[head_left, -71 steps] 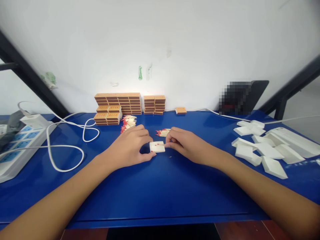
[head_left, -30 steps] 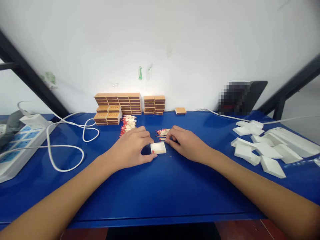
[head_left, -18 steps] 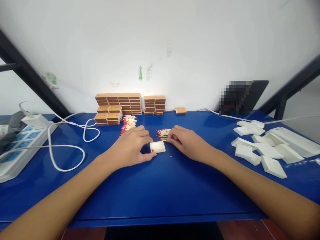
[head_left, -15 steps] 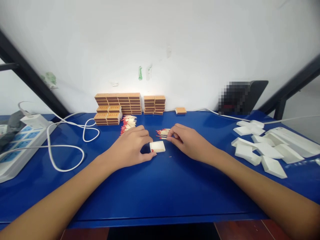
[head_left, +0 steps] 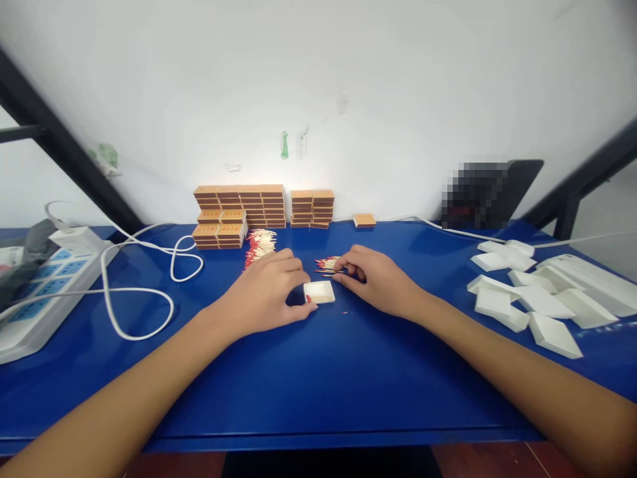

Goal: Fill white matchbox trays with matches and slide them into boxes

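My left hand (head_left: 271,285) grips a small white matchbox tray (head_left: 321,290) by its left end, thumb at the near side and fingers behind. Along the tray's near wall lie a few matches with red heads toward my thumb. Just beyond the tray, my right hand (head_left: 373,275) pinches thumb and forefinger on the stick ends of matches beside a small match pile (head_left: 327,263); how many it holds cannot be made out. A larger heap of red-headed matches (head_left: 261,245) lies behind my left hand, partly hidden by it.
Stacked matchboxes (head_left: 239,206) stand against the wall, with a smaller stack (head_left: 312,209) and a single matchbox (head_left: 365,220) to their right. White empty trays (head_left: 542,299) lie scattered at right. A power strip (head_left: 44,285) and looped white cable (head_left: 137,290) occupy the left.
The whole view has shifted slightly, so things sit a little further right. More matches show along the tray's near wall. My right hand stays at the small pile; my left keeps its grip.
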A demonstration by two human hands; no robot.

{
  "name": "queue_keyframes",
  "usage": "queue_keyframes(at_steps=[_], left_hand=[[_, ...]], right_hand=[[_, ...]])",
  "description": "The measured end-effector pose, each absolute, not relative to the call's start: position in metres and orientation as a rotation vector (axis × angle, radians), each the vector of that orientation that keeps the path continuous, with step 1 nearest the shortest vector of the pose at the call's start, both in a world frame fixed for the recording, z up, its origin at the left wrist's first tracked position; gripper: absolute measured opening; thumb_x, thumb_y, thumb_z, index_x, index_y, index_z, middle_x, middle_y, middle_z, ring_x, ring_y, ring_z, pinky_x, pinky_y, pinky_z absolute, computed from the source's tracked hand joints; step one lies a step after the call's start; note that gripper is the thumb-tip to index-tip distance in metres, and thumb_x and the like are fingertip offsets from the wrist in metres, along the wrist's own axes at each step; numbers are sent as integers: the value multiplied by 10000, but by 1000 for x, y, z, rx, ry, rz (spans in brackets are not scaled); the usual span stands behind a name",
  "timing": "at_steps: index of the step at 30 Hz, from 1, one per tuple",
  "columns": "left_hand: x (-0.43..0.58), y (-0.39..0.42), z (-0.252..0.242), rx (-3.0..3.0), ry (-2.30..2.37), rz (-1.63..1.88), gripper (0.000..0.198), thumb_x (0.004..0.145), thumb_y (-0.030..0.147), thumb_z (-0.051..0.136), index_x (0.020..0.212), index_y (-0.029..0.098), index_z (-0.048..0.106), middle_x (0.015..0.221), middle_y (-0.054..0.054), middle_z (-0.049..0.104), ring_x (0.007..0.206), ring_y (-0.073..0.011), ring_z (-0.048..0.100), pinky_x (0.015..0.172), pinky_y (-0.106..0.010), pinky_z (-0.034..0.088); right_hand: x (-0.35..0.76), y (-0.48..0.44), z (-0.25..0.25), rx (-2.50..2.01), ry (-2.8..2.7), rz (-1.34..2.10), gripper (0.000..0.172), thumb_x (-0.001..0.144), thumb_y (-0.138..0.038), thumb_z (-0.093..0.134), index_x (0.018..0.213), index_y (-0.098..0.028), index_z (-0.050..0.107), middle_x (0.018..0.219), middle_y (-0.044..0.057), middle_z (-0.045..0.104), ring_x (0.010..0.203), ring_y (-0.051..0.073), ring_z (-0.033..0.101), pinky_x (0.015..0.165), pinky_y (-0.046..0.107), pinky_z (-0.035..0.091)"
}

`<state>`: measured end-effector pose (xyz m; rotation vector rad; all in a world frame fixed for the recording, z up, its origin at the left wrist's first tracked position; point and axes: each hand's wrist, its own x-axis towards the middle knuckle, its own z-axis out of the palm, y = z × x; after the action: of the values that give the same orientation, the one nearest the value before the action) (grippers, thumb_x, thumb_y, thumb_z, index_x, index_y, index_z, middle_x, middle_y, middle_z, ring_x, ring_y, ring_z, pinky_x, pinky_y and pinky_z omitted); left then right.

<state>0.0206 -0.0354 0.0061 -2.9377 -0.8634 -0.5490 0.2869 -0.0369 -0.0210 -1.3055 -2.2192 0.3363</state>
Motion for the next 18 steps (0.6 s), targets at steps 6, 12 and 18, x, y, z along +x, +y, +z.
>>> queue_keyframes(at_steps=[6, 12, 18], left_hand=[[20, -35, 5, -2953, -864, -571, 245, 947, 398, 763, 1000, 159, 778, 937, -61, 713, 950, -245, 612, 862, -400, 514], [21, -37, 7, -2935, -844, -545, 259, 951, 406, 757, 1002, 153, 780, 928, -66, 714, 943, -248, 614, 859, -408, 517], [20, -38, 7, -2951, -849, -552, 253, 949, 414, 760, 997, 167, 778, 926, -66, 712, 937, -247, 621, 852, -402, 515]], right_hand=[[287, -33, -26, -1309, -2271, 367, 160, 1027, -251, 621, 876, -204, 645, 897, 17, 588, 738, 155, 537, 692, 294, 405], [291, -36, -20, -1288, -2316, 404, 127, 1025, -292, 649, 928, -211, 657, 930, 25, 594, 761, 167, 544, 707, 300, 423], [293, -36, -19, -1295, -2352, 449, 131, 1045, -244, 609, 922, -205, 635, 960, 34, 615, 787, 167, 564, 721, 300, 429]])
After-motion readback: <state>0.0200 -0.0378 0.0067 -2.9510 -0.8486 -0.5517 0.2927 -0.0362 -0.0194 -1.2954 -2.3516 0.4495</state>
